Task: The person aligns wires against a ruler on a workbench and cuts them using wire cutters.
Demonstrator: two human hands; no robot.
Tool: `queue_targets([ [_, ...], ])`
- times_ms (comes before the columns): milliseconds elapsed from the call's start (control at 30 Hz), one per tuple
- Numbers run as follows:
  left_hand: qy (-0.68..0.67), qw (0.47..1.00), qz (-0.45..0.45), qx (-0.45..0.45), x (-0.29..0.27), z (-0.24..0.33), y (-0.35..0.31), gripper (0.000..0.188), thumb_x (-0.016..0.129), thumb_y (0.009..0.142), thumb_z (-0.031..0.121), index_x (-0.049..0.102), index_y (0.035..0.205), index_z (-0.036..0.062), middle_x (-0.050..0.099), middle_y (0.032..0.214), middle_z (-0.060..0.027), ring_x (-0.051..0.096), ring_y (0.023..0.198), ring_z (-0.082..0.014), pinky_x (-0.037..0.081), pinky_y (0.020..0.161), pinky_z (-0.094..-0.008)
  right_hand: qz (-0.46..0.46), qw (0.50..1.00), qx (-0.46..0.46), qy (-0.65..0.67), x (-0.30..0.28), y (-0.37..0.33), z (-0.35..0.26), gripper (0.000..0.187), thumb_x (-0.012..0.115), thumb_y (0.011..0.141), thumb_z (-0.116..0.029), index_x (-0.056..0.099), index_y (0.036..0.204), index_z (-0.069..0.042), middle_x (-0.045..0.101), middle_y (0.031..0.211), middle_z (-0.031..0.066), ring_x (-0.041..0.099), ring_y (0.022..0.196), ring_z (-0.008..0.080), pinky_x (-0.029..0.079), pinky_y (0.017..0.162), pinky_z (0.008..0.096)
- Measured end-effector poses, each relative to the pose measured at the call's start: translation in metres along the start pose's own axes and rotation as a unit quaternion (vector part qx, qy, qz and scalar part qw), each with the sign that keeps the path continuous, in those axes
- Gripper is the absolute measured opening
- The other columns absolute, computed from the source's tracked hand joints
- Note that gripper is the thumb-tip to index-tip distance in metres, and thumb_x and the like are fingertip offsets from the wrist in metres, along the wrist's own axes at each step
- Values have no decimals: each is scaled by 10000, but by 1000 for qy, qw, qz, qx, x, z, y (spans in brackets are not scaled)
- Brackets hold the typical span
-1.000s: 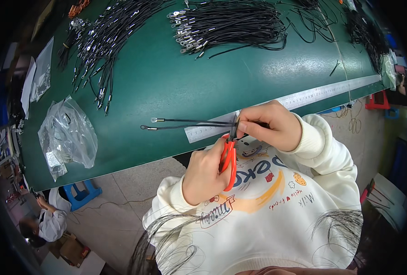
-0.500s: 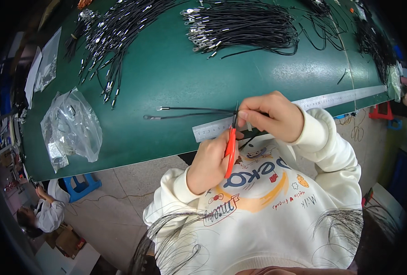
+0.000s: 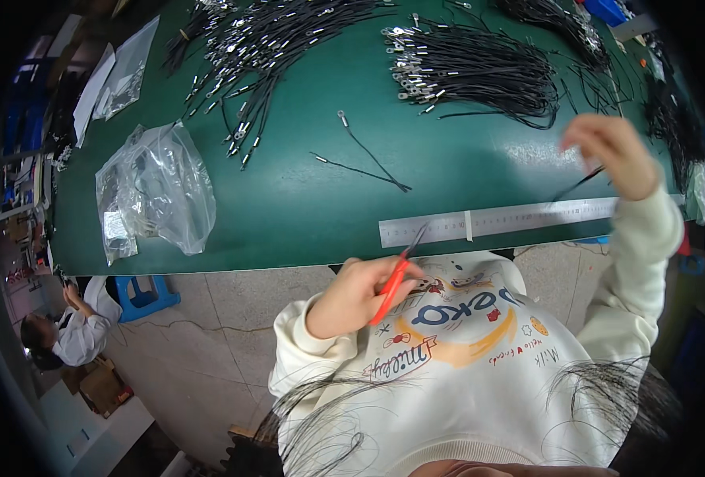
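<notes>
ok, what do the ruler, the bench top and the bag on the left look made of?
Ruler: looks like steel, a thin flat silver-grey strip with fine graduation marks and a dull sheen. Bench top: a dark green matte mat, probably rubber or vinyl; no glare, smooth surface. Bag: clear thin plastic film, crinkled, with glossy highlights and its contents showing through.

Head-worn fisheye, downward over bench (image 3: 305, 215)
</notes>
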State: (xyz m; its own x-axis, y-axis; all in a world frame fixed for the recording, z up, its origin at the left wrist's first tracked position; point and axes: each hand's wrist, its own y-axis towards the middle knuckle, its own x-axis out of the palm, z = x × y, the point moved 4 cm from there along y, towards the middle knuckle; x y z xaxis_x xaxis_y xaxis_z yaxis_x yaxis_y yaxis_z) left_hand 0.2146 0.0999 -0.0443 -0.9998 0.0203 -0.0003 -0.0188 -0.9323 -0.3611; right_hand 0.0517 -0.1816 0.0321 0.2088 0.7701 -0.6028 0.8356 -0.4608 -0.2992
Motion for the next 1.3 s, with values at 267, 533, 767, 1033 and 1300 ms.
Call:
queue_targets([
  [267, -111, 970, 192, -99, -20, -32, -25, 173, 607, 856, 80, 629, 1011, 7, 505, 523, 25, 431, 431, -28, 339, 421, -198, 212, 794, 59, -567, -105, -1, 89, 336, 653, 794, -270, 633, 1016, -19, 650, 952, 117, 620, 820, 264, 492, 760, 348],
  [533, -76, 964, 248, -60, -13, -37, -27, 169, 621, 849, 90, 629, 1000, 12, 493, 532, 32, 419, 465, -20, 330, 444, -191, 62, 960, -236, -134, 111, 92, -49, 244, 655, 797, -174, 627, 983, -17, 652, 859, 128, 641, 724, 256, 509, 653, 303],
  [767, -37, 958, 283, 4, -5, -42, -30, 154, 586, 859, 65, 634, 987, -6, 491, 518, 16, 432, 408, -40, 322, 385, -204, 75, 951, -203, -221, 173, 159, -69, 259, 686, 758, -264, 611, 843, -31, 619, 729, 110, 615, 664, 274, 492, 607, 356],
  [1033, -222, 907, 357, 30, -17, -22, -26, 165, 556, 879, 80, 605, 982, -39, 501, 547, -5, 436, 400, -61, 314, 379, -203, 105, 904, -232, -342, 182, 140, -82, 135, 526, 861, -136, 487, 862, -6, 612, 715, 151, 632, 650, 323, 498, 535, 407],
  [1300, -274, 838, 437, 177, -28, 14, -26, 251, 529, 833, 16, 574, 1056, -89, 524, 611, -71, 464, 401, -106, 348, 372, -210, -232, 952, -174, 96, 155, 54, -123, 141, 439, 930, -166, 482, 952, -34, 564, 579, 55, 551, 529, 176, 425, 514, 300],
])
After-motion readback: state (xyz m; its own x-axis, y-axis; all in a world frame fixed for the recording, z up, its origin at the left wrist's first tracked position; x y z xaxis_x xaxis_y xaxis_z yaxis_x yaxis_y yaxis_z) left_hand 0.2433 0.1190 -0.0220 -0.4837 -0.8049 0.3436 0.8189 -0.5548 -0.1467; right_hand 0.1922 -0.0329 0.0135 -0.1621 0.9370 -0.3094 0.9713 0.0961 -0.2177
